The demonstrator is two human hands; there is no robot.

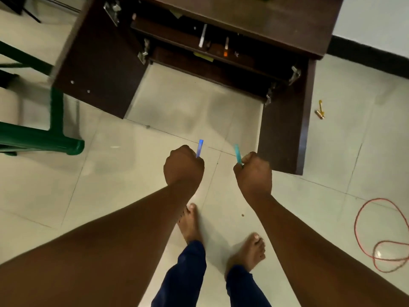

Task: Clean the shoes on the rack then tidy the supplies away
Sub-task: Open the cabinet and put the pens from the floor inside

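A: What are the two hands doing?

B: Both are balled into fists over the tiled floor (110, 173). The left hand (183, 167) has its grip wrapped tight around a blue stick (199, 148). Only the top end pokes out. The right hand (253, 171) has its grip wrapped around a teal stick (238, 154) the same way.

A: Are they brushes?

B: I cannot tell. The fists hide the rest.

A: Where is the rack?

B: At twelve o'clock from the hands there is a dark brown cabinet (276, 21) with both doors swung open. The left door (97, 69) sits at about ten o'clock and the right door (285, 129) at about two o'clock. Small things lie on the shelves (177, 36) inside, one of them white and one with an orange end. It is too dark to name them.

A: Any words or labels?

B: None that I can read.

A: What else is on the floor?

B: A small gold thing (320, 111) lies at two o'clock, past the right door. A red cord (376, 235) loops at four o'clock. A green chair (44, 138) stands at nine o'clock. Two bare feet (192, 222) in blue trousers (183, 278) stand at six o'clock.
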